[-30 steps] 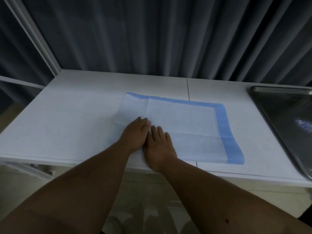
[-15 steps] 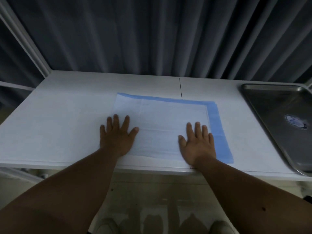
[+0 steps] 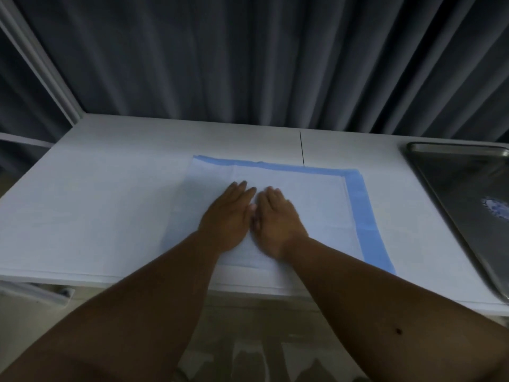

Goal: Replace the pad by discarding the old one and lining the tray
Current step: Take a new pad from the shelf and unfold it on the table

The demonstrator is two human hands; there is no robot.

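- White table: runs the full width of the view, dark pleated curtain hanging behind its far edge. A thin seam in the tabletop runs front to back near the centre.
- Metal tray: sits on the table at the far right, partly cut off by the frame edge. Bare steel bottom, no liner in it; a pale blue-white patch shows on the floor of the tray, too blurred to identify. Its long axis appears to run front to back.
- Pad: white with a blue border along the far and right edges, lying flat on the table mid-frame, near edge at the table's front lip. Well apart from the tray, which lies to its right.
- Left hand: palm down on the pad's middle, fingers straight and together, pressing, gripping nothing.
- Right hand: same posture just beside the left, thumbs nearly touching; fingers extended flat, holding nothing.
- Key relation: the tray lies to the right of both hands, so the right hand is the nearer one; the pad must travel rightward across bare tabletop to reach it.
- Judgement: pad looks larger than a folded liner should be; smoothing or folding probably comes before the carry.
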